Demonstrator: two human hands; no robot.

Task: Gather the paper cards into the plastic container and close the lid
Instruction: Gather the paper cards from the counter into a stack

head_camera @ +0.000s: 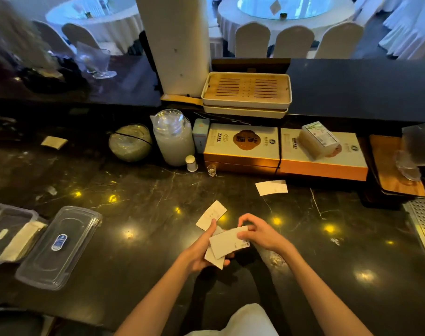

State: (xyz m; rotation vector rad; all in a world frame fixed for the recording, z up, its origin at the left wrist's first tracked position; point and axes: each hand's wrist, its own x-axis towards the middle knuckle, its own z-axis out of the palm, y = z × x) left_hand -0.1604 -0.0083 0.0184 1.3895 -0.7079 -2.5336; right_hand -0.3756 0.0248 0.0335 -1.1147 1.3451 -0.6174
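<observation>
Both hands hold a small stack of paper cards [227, 241] above the dark marble surface [138, 251]: the left hand [201, 251] clamped beneath it, the right hand [257, 232] pinching its edge. Two loose cards [211, 215] lie beyond. The plastic container [9, 232] sits far left, its lid [58, 246] off beside it.

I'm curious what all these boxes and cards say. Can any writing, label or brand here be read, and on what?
Nothing can be read for certain.
Left gift box: large brown emblem characters, too stylised and blurred.
Right gift box: small label, blurred.
Wrapped packet: printed label, too small.
Lid: blue oval sticker, unreadable.
Cards held by left hand and right hand: faint print, too small.
Loose card: faint marks only.
</observation>
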